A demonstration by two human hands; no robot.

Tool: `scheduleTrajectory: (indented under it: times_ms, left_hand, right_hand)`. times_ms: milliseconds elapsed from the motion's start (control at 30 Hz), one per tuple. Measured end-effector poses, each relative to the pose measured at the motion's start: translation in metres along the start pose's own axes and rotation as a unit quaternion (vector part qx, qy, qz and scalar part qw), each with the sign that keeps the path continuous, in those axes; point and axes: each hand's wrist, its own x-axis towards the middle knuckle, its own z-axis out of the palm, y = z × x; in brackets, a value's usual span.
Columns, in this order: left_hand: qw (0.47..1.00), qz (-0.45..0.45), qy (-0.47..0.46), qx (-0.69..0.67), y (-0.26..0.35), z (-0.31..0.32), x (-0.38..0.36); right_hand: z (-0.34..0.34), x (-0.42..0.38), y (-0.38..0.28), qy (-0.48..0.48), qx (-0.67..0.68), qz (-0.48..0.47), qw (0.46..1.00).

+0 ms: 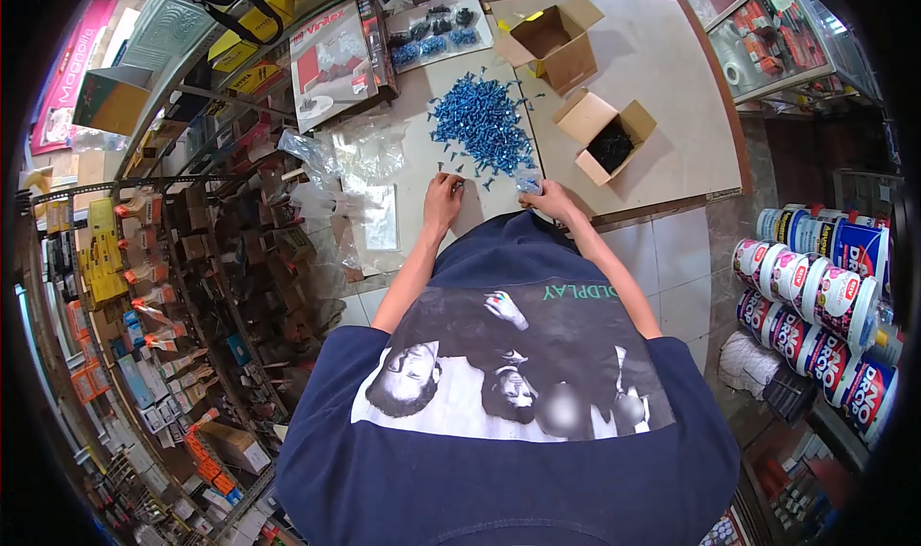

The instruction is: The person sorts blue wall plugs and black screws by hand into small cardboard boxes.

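Centrally, one small clear plastic bag [529,178] is pinched in the right hand [550,201], at five o'clock from one heap of blue screws [480,119]. The left hand [443,201], at seven, has curled fingers, grip unclear. Two open brown cardboard boxes [574,64] stand at half past one and three.

The heap of small fasteners [480,119] is bright blue. The flat tabletop [676,76] is off-white with a brown edge. The nearer open cardboard box [585,120] is tan; its contents [611,149] are black. The cloth T-shirt [508,493] is navy, with a black-and-white photographic print [470,364] and green lettering [582,292].
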Motion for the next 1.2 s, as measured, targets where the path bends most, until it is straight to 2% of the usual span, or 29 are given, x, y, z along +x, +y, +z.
scheduleTrajectory:
  times_ms: [267,400,467,567,633,667,733,833,1000,1133,1200]
  left_hand:
    - [0.999,0.003,0.018,-0.031,0.002,0.001,0.011]
    - [0.994,0.012,0.028,-0.100,0.035,-0.002,0.029]
    - [0.988,0.040,-0.002,-0.150,0.059,-0.003,0.039]
    - [0.980,0.085,-0.033,-0.178,0.089,0.001,0.049]
    - [0.976,0.113,-0.038,-0.182,0.102,0.005,0.050]
    - [0.973,0.129,-0.071,-0.176,0.107,0.006,0.051]
    - [0.966,0.165,-0.110,-0.163,0.112,0.011,0.051]
    - [0.957,0.210,-0.162,-0.116,0.108,0.014,0.050]
    - [0.958,0.202,-0.161,-0.125,0.103,0.013,0.046]
    - [0.975,0.159,-0.113,-0.104,0.095,0.008,0.046]
    - [0.986,0.124,-0.075,-0.085,0.086,0.006,0.044]
  right_hand:
    - [0.000,-0.003,-0.004,0.009,-0.006,0.001,1.000]
    - [-0.001,-0.002,-0.004,0.000,-0.017,0.009,1.000]
    - [0.000,0.000,0.001,0.002,-0.011,0.009,1.000]
    - [0.000,0.004,0.006,0.030,-0.086,-0.004,0.996]
    - [-0.001,0.003,0.008,0.031,-0.074,-0.015,0.997]
    - [-0.001,0.004,0.008,0.032,-0.074,-0.016,0.997]
    - [0.001,0.016,0.029,-0.001,0.030,0.007,1.000]
    - [0.004,0.026,0.043,0.013,0.021,-0.004,1.000]
    - [0.002,0.016,0.029,0.021,-0.016,0.008,1.000]
    - [0.001,0.005,0.014,0.036,-0.067,-0.006,0.997]
    - [0.002,0.008,0.016,0.031,-0.049,-0.005,0.998]
